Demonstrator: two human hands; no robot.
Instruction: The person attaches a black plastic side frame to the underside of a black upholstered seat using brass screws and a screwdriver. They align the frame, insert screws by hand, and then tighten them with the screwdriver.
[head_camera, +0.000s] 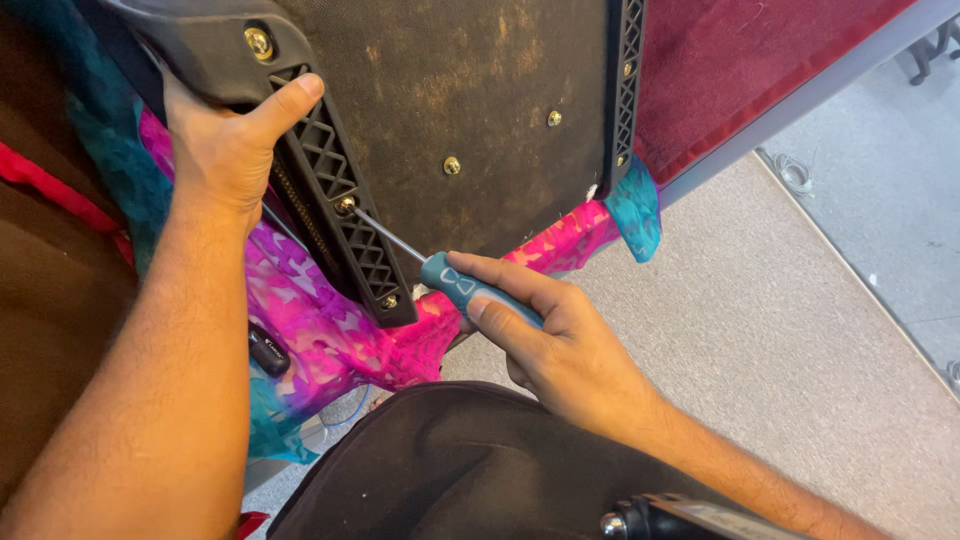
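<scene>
Gripping: the left hand (225, 140) is clamping the black lattice bracket (340, 190) at the panel's edge, thumb hooked over the top, likely to be steadying the piece against the push of the tool.
Right hand: the right hand (550, 340) is wrapping its fingers (500, 310) closed around the teal handle of the screwdriver (440, 268), index finger lying along it for control.
Screwdriver axis: the long axis is running diagonally, handle at lower right, shaft rising to upper left, tip pointing into a brass screw (346, 205) set in the bracket.
Panel: the dark brown panel (470, 90) is sitting tilted over the pink and teal cloth (330, 330), with more brass screws showing on its face.
Floor: grey carpet (760, 330) is lying to the right.
</scene>
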